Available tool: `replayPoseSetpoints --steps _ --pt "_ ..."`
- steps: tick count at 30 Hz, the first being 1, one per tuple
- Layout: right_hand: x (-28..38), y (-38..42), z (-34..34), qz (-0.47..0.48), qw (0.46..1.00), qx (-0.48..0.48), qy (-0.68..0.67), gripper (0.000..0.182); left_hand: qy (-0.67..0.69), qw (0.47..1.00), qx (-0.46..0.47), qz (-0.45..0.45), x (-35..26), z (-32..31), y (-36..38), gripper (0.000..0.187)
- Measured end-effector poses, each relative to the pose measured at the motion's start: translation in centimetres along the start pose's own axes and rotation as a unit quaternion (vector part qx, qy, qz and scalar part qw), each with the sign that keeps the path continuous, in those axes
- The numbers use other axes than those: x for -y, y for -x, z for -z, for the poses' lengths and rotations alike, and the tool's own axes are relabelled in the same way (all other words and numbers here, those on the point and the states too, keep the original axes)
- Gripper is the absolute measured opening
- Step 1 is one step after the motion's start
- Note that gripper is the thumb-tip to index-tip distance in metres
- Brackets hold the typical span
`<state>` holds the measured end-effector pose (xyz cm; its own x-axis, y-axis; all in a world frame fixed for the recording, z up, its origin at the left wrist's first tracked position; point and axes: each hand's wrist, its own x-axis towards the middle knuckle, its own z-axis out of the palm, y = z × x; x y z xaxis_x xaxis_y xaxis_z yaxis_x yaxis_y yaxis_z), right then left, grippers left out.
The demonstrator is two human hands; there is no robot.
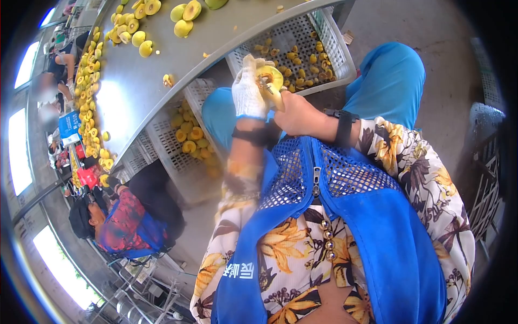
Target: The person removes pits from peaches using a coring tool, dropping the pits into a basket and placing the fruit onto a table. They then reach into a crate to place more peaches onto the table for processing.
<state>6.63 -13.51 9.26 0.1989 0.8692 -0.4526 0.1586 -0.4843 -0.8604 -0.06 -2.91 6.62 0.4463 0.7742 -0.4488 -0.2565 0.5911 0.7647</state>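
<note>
Halved yellow fruit point(269, 79) is sitting gripped in my gloved left hand point(249, 92) above the white crate point(334, 38), while my bare right hand point(294, 114) is closing around a coring tool that, I judge, could slip into my glove.

Bright daylight pours in from the windows point(19, 151) on the left, throwing a white glare patch onto the metal table point(116, 110), while the fisheye lens bends every edge into a dark rounded border and the distant workers look soft and blurred.
</note>
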Motion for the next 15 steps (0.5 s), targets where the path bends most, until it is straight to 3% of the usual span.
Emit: replayPoseSetpoints --steps 8,13,15 --pt "-1.3 0.0 0.0 0.05 0.99 -0.041 0.125 0.026 -0.079 0.994 -0.074 -0.032 0.0 -1.5 0.0 0.029" --pt "-1.4 -0.5 0.1 0.056 0.991 -0.053 0.109 0.024 -0.15 0.98 -0.102 -0.085 -0.1 -2.2 0.2 0.028" --pt "-0.8 -0.7 0.2 0.028 0.997 -0.033 0.069 0.023 -0.129 0.985 -0.068 -0.096 0.2 -1.5 -0.4 0.028"
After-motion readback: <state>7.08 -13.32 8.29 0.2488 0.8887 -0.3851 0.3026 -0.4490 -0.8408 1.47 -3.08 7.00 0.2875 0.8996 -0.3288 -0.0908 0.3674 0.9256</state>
